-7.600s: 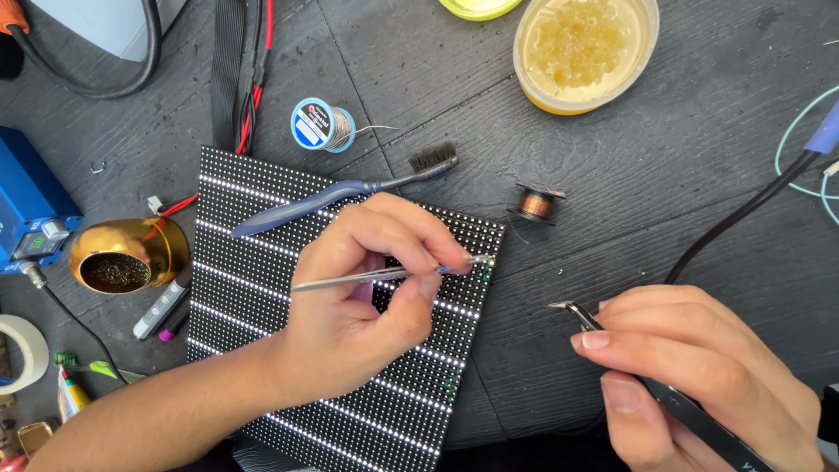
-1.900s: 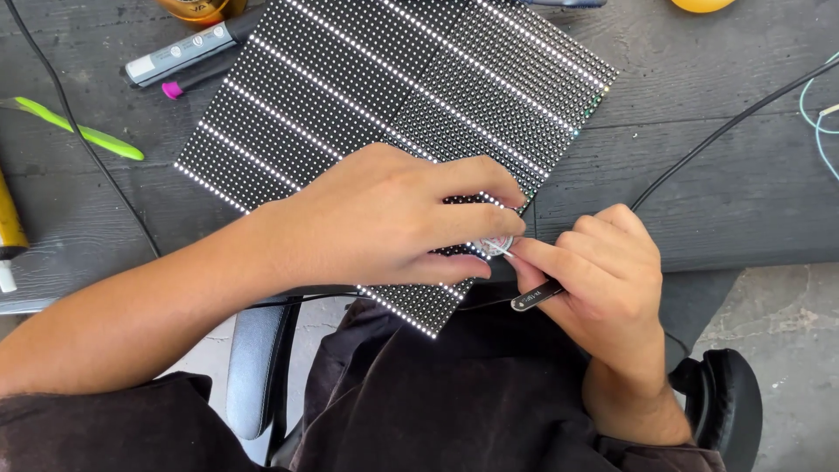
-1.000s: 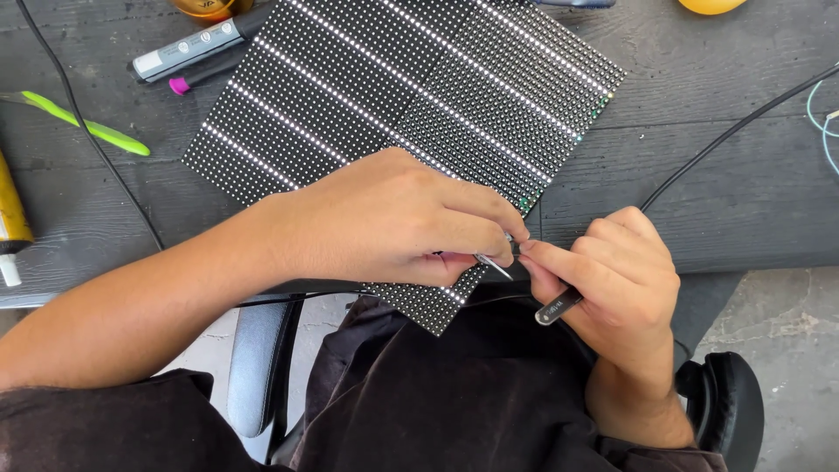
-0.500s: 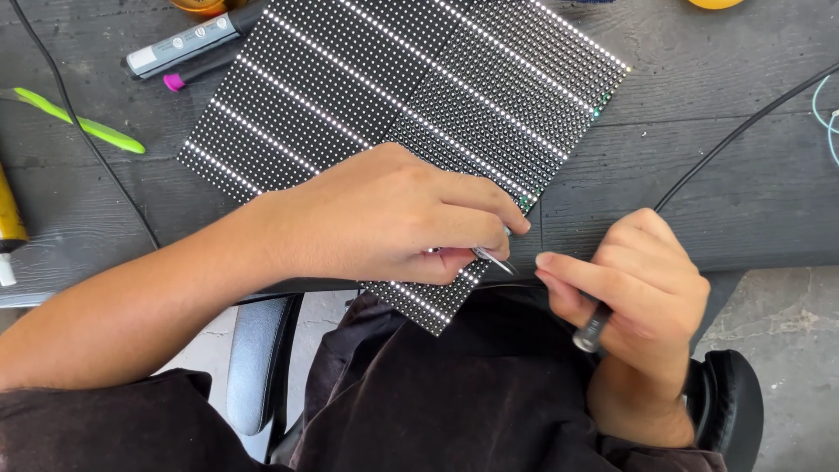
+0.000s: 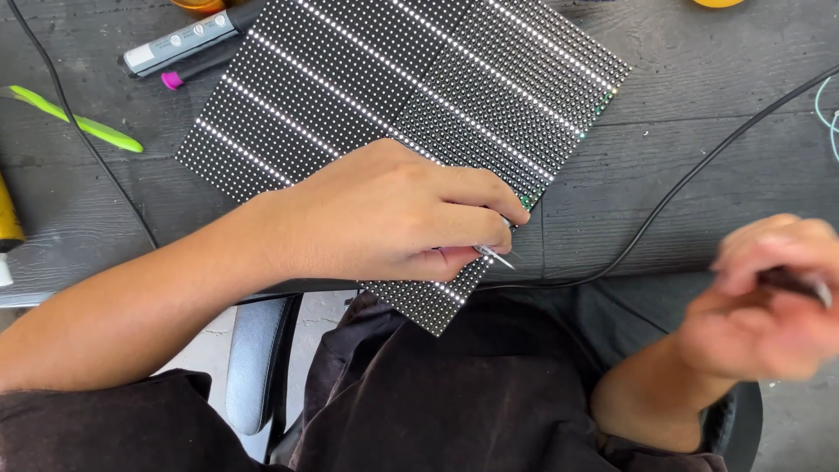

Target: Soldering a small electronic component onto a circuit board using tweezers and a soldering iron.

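Dark grey wooden planks make up the table (image 5: 699,175), seen from above in the head view, with its near edge running across the middle of the picture and pale floor showing below it beside a chair's armrest (image 5: 253,367). A black LED matrix panel (image 5: 419,96) lies tilted on the boards, one corner hanging over the table edge toward the person's dark clothing. The left hand (image 5: 384,214) rests on the panel's near part, fingers closed around thin metal tweezers (image 5: 492,253) whose tip pokes out just beside the panel's right edge. The right hand (image 5: 769,288) is off the table to the right, well apart from the panel and blurred; its fingers are curled around a dark slim tool (image 5: 791,281), what kind I cannot tell. A black cable (image 5: 682,188) crosses the planks from the upper right toward the table edge. At upper left lie a grey marker (image 5: 175,42), a pink-tipped pen (image 5: 188,72) and a green strip (image 5: 74,121).
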